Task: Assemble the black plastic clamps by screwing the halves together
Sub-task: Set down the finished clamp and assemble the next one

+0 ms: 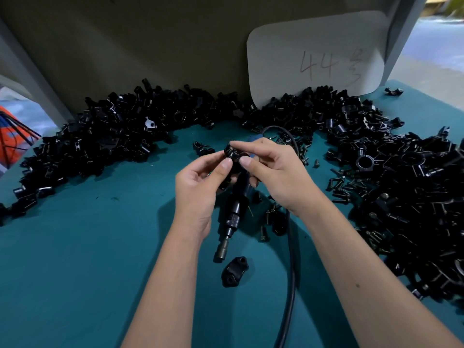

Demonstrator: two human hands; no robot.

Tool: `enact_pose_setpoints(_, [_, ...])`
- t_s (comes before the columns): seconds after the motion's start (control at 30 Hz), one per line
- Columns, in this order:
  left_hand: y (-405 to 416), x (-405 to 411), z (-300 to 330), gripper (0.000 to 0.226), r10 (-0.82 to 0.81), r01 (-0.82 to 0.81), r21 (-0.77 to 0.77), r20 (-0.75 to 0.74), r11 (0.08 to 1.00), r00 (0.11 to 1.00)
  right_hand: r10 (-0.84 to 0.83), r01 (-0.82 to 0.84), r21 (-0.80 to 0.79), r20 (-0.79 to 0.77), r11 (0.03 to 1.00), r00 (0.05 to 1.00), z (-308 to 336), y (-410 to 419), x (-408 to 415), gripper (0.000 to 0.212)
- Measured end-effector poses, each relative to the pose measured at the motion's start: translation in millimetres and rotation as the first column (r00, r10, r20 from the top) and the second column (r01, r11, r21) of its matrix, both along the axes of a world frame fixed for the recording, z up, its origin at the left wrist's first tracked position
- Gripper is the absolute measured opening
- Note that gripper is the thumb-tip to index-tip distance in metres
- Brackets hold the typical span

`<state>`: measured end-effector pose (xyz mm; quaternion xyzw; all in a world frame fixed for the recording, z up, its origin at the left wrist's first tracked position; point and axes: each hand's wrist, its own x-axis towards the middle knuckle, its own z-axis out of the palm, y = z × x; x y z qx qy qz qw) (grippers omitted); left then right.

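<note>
Clamp (233,154): black, held above the table centre, pinched between both hands.
Left hand (198,182): fingers curled, thumb and forefinger gripping the clamp's left side.
Right hand (272,169): forefinger laid over the clamp's top, thumb pressed to its right side.
Table (75,259): teal surface.
Driver (232,217): black powered screwdriver, lying on the table under the hands, bit end pointing near, partly hidden by the hands.
Cable (291,259): black, running from the near edge, past the right wrist, looping far behind the hands.
Clamp half (234,271): single black piece, on the table just near of the driver's bit.
Left heap (100,136): black clamp parts, far left.
Right heap (401,184): black clamp parts and some closed clamps, far right down the right side.
Screws (344,187): loose, dark, scattered between the right hand and the right heap; a few more lie beside the driver.
Card (316,59): pale, marked "44", leaning on the far wall.
</note>
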<state>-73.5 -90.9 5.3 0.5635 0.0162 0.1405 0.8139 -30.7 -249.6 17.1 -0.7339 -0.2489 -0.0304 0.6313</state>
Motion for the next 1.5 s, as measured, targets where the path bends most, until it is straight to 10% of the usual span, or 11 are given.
enact_pose_setpoints(0.47, [12, -4, 1, 0.030, -0.081, 0.077, -0.078, -0.046, 0.994, 0.996, 0.094, -0.073, 0.175, -0.113, 0.982, 0.989, -9, 11, 0, 0.038])
enact_pose_setpoints(0.87, [-3, -7, 10, 0.021, -0.057, 0.054, -0.086, -0.033, 0.995, 0.998, -0.105, 0.103, -0.131, -0.007, 0.986, 0.994, 17, -14, 0, 0.015])
enact_pose_setpoints(0.97, [-18, -6, 17, 0.009, -0.084, 0.086, -0.074, 0.031, 0.994, 0.996, -0.283, 0.319, -0.534, 0.150, 0.783, 0.947, 34, -47, 9, 0.005])
enact_pose_setpoints(1.07, [-36, -5, 21, 0.012, -0.145, 0.148, -0.022, 0.098, 0.989, 0.985, -0.295, 0.197, -0.876, 0.067, 0.440, 0.953, 50, -80, 17, 0.031])
enact_pose_setpoints(1.33, [-81, -8, 6, 0.017, -0.206, 0.200, 0.088, 0.075, 0.976, 0.976, -0.222, -0.156, -0.988, -0.153, 0.002, 0.963, 71, -102, 25, 0.030])
enact_pose_setpoints(1.5, [-78, -6, 5, 0.008, -0.191, 0.184, 0.089, 0.075, 0.979, 0.979, -0.146, -0.080, -0.984, -0.056, -0.161, 0.988, 55, -95, 24, 0.055])
